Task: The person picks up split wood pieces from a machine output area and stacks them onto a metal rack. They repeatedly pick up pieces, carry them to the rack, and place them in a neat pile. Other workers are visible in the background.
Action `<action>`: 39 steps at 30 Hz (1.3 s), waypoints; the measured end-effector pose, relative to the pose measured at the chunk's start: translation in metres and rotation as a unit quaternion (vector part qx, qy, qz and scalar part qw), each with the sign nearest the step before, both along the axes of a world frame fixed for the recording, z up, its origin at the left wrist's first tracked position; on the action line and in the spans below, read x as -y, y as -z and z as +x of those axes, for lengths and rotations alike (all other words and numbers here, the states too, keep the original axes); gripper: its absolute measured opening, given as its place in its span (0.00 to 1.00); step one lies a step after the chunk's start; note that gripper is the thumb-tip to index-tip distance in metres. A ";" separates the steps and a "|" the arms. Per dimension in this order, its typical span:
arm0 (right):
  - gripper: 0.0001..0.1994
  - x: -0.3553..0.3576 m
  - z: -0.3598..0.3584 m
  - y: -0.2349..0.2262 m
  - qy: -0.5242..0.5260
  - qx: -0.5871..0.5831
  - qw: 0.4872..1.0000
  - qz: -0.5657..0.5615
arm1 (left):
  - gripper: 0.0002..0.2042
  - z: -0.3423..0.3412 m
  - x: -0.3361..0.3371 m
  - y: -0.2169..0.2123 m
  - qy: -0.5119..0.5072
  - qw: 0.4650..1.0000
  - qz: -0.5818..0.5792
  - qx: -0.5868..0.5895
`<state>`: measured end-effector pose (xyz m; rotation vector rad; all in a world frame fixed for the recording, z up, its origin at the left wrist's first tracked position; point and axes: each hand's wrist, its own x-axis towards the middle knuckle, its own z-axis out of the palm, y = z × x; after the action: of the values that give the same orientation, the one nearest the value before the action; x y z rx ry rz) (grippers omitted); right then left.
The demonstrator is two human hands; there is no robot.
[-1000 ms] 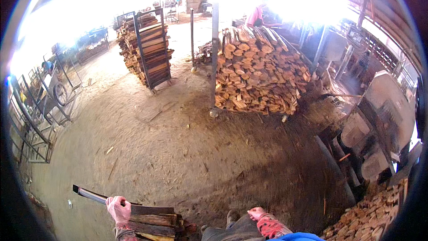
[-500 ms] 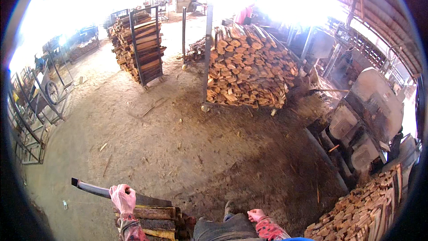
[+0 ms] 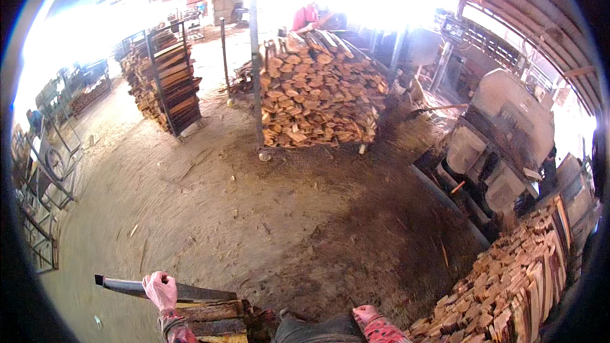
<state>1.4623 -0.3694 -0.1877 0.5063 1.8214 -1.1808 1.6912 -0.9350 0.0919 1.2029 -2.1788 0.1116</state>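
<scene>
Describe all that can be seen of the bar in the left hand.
The bar is long and grey with a black left end, and looks metallic. It runs crosswise, dipping slightly rightward. The left hand is closed on it near the middle. Wood lies just below it in view; contact is unclear.

The curved bar (image 3: 124, 286) appears to be dark metal, smooth with a faint sheen. The wood pieces (image 3: 216, 328) beside it are rough, fibrous and matt. The large stack (image 3: 321, 92) shows coarse, unpolished cut ends of wood; its upright post (image 3: 256, 76) looks like dull metal. The floor (image 3: 210, 216) is matt and gritty. The machine housing (image 3: 511, 114) resembles dusty, matt metal. The trousers (image 3: 318, 331) are dark, matt cloth.
</scene>
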 end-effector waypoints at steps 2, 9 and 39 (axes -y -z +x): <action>0.10 0.010 0.008 -0.016 0.006 -0.010 1.000 0.000 | 0.02 0.007 0.005 0.001 -0.018 0.999 0.016 0.034; 0.13 -0.033 0.048 -0.019 -0.006 -0.047 0.998 0.051 | 0.18 0.017 0.010 -0.005 -0.002 0.985 0.110 0.136; 0.09 -0.115 0.102 -0.002 0.091 0.035 0.994 0.042 | 0.11 0.002 0.023 0.003 -0.082 0.972 0.125 0.181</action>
<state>1.5644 -0.2545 -0.1860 0.7663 1.8003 -1.1957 1.6934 -0.9578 0.0894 1.6114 -2.4569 0.1374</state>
